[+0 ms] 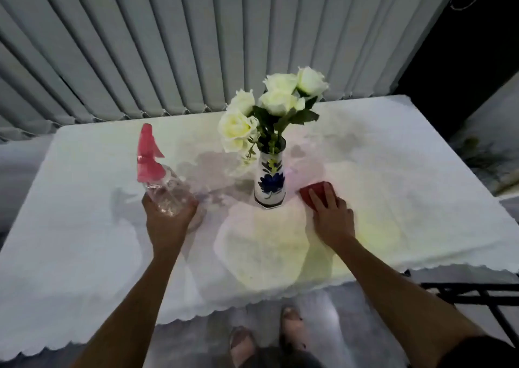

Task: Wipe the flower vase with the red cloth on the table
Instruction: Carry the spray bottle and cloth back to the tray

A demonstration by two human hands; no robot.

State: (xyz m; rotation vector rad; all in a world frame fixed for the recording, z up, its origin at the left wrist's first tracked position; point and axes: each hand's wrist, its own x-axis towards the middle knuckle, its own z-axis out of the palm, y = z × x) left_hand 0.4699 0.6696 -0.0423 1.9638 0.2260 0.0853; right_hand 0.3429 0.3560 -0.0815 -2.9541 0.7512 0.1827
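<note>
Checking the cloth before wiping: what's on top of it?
The right hand lies on the red cloth, covering its near part. Only the far edge shows, beside the vase.

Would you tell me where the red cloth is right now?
The red cloth lies on the table under the right hand, just right of the vase.

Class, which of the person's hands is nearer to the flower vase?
Right. The right hand rests on the red cloth just beside the flower vase; the left hand, gripping the spray bottle, sits farther away.

dim, soft focus, wide-angle bending at edges
</note>
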